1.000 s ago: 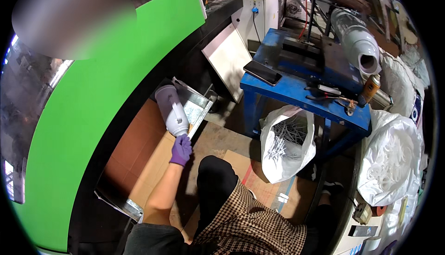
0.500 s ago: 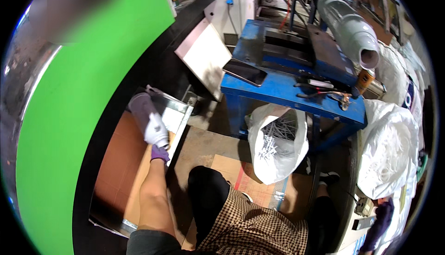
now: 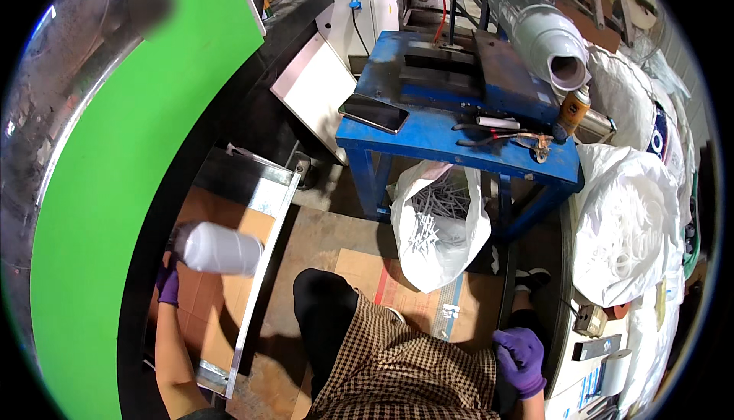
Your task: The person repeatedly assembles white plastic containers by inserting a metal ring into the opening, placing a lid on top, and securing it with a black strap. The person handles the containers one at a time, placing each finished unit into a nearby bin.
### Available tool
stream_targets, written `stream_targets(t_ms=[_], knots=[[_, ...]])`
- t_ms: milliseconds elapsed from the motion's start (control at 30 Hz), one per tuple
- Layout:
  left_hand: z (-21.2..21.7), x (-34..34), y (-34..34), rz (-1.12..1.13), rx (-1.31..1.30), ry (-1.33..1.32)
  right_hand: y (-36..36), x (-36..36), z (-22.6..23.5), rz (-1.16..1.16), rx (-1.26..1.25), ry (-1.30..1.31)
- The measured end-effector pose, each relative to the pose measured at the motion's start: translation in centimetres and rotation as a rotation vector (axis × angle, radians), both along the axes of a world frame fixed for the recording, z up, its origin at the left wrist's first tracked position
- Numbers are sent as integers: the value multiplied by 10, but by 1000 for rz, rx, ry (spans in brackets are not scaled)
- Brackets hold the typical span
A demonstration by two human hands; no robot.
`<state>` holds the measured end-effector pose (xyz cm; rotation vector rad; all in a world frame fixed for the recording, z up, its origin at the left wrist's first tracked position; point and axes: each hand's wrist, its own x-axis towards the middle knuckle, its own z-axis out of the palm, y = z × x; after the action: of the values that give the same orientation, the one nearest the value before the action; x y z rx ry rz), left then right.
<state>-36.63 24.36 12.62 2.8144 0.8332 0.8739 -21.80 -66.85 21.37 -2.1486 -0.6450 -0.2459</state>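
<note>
My left hand [image 3: 167, 282], in a purple glove, is closed round the left end of a grey plastic pipe fitting [image 3: 222, 249]. The fitting lies nearly sideways, slightly blurred, over a cardboard-lined bin [image 3: 243, 343] with a metal edge, under the green machine panel. My right hand [image 3: 521, 355], also gloved in purple, is beside my right thigh with its fingers curled. Whatever it may hold is hidden. Between the hands are my black-clad knee and a checked apron [image 3: 405, 366].
A blue metal bench [image 3: 451, 141] carries a phone [image 3: 375, 113], pliers [image 3: 489, 139], a spray can [image 3: 572, 110] and a large grey pipe [image 3: 539, 34]. A white bag [image 3: 440, 263] of thin plastic strips stands below. Another white bag [image 3: 631, 221] holds pale rings at right.
The fitting has swung from steeply tilted to nearly sideways and moved nearer me, with my left hand now at its left end. My right hand has come from the far right to my thigh.
</note>
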Motion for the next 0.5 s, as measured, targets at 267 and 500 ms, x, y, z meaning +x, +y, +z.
stream_targets(t_ms=[267,500], knots=[[-38,104,-221,-548,-337,-228,21,-20,0,174,-159,-74],[16,161,-248,-138,95,104,1,-56,-1,77,-215,-111]])
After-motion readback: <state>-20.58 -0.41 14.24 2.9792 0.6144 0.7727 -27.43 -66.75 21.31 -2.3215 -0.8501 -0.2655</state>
